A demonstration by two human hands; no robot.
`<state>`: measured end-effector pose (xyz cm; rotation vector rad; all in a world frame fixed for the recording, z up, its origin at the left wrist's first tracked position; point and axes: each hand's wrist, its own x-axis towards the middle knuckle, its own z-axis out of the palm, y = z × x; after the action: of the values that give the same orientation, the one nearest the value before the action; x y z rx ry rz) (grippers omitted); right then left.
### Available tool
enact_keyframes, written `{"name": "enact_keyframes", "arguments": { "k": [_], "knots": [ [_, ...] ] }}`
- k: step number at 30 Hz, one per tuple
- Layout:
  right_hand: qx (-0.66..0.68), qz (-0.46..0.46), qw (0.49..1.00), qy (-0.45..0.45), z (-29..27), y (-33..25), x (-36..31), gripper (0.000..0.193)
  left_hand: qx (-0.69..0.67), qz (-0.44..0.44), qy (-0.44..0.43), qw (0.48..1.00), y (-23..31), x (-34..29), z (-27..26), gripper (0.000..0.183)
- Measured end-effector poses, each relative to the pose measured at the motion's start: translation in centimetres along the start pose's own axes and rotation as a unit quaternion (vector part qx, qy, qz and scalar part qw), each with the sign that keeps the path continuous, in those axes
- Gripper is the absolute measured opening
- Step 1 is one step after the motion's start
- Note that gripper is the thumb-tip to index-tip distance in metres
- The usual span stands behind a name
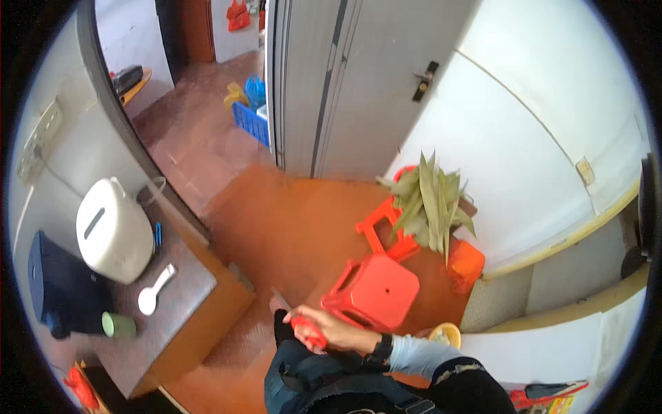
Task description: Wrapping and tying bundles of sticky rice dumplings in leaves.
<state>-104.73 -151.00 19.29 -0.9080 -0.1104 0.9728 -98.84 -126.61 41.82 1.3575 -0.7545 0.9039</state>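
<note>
My right hand [329, 332], with a dark band at the wrist, is closed around a bright red object [309, 332] in front of my dark clothes. Its kind is hard to make out, since my fingers cover much of it. Just beyond the hand stands a red plastic stool [386, 291] with a small hole in its seat. My left hand does not show.
Long green leaves [433, 203] lie over another red stool [376, 226] by the white wall. A yellow-rimmed container [449, 332] stands beside my right forearm. On the left, a cabinet [181, 303] carries a cream appliance [114, 231], a white spoon [157, 290] and a green cup [118, 325].
</note>
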Motion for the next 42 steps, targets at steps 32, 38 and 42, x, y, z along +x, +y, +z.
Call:
{"name": "enact_keyframes", "arguments": {
  "k": [32,38,42],
  "knots": [
    [0.185,0.208,0.948,-0.151,-26.8,-40.3,53.2,0.032,0.304,0.368,0.140,0.868,-46.1,34.6,-10.7,0.024],
    [-0.295,0.111,0.912,-0.262,-20.7,-45.7,67.0,0.037,0.385,0.316,0.145,0.855,-48.1,34.5,-16.9,0.025],
    [-0.405,-0.018,0.873,-0.272,-18.2,-50.6,73.5,0.040,0.426,0.342,0.156,0.823,-50.7,36.2,-21.3,0.025]
  ]
}}
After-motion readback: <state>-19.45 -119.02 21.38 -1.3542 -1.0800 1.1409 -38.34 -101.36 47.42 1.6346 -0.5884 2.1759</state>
